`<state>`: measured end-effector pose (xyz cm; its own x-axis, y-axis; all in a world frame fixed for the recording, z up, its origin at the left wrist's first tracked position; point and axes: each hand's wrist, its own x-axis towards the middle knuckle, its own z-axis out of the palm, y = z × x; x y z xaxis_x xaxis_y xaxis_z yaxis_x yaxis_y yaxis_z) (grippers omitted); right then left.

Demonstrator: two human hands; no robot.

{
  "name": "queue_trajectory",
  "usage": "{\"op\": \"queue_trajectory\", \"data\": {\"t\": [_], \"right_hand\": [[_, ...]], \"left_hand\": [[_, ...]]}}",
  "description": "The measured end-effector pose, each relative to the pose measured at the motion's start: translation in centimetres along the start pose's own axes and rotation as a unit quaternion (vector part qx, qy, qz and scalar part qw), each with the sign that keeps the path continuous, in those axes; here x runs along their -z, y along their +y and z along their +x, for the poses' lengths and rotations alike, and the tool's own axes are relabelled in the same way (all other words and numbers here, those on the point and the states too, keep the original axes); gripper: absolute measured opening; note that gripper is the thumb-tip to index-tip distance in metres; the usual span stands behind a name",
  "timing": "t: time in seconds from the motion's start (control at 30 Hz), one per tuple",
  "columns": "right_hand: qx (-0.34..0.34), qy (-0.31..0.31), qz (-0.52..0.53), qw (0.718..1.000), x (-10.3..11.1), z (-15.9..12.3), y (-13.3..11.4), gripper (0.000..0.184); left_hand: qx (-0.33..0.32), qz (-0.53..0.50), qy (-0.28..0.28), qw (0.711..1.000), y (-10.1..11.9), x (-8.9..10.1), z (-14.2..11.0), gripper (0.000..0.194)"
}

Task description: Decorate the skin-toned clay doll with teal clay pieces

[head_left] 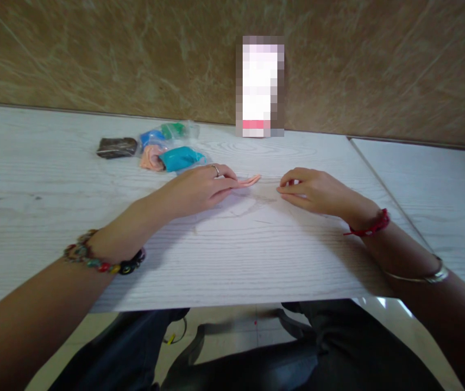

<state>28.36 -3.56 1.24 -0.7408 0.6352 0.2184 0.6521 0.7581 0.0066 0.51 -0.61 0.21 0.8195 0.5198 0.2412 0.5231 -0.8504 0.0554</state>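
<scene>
- My left hand (206, 187) pinches a pink strip (251, 182)
- My right hand (318, 191) curls nearby; whether its fingertips meet, I cannot tell
- Coloured packets (181, 158) lie beyond

No readable text or labels.

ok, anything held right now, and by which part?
Left grip pinches the thin peach strip at its left end; the other end sticks out free. No object shows in the right grip.

From afar, I saw an indoor room of unclear kind. A white wood-grained table (236, 260) stood against a brown, marble-patterned wall (134, 65).
</scene>
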Motion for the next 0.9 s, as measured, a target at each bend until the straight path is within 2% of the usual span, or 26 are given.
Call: {"op": "queue_trajectory", "data": {"t": [0.13,0.3,0.37,0.63,0.9], "right_hand": [[-0.012,0.001,0.044,0.999,-0.2,0.1,-0.1,0.030],[-0.066,0.096,0.144,0.983,-0.5,0.2,0.2,0.023],[-0.098,0.110,0.159,0.976,-0.5,0.3,0.4,0.020],[-0.120,0.069,0.132,0.981,-0.5,0.2,0.4,0.020],[-0.075,0.065,0.160,0.982,-1.2,0.9,0.4,0.014]], "left_hand": [[0.002,-0.006,-0.005,1.000,0.1,0.1,0.0,0.036],[0.004,-0.015,0.003,1.000,0.1,0.4,0.0,0.038],[0.004,-0.013,0.002,1.000,0.0,0.3,0.0,0.038],[0.001,-0.008,-0.004,1.000,0.0,0.2,0.1,0.037],[0.007,-0.009,-0.012,1.000,0.1,0.3,0.1,0.036]]}}
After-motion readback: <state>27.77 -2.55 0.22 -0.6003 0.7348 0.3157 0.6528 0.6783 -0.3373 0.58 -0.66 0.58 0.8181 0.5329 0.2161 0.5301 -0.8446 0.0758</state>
